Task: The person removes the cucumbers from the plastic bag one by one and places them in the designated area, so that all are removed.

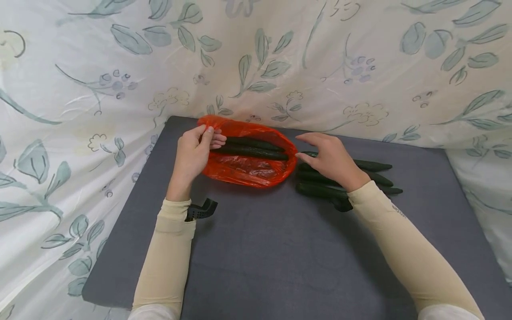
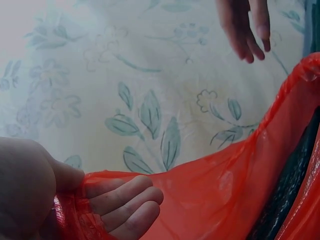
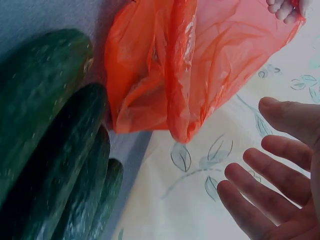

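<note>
A red plastic bag (image 1: 240,175) lies on its side with its mouth spread, and two cucumbers (image 1: 252,151) rest inside it. My left hand (image 1: 193,153) pinches the bag's rim at its left end; in the left wrist view the thumb and fingers (image 2: 132,205) have the thin film between them. Just past the bag's right end, my right hand (image 1: 328,158) hovers with fingers spread, holding nothing. Below it several loose cucumbers (image 1: 320,190) lie side by side. The right wrist view shows their rounded ends (image 3: 65,55) near the bag (image 3: 145,85), apart from the hand.
A dark grey table (image 1: 256,249) carries everything. Behind it and at the sides hangs a pale curtain (image 1: 240,58) with leaf and flower prints. A black strap device (image 1: 201,210) is worn on the left wrist.
</note>
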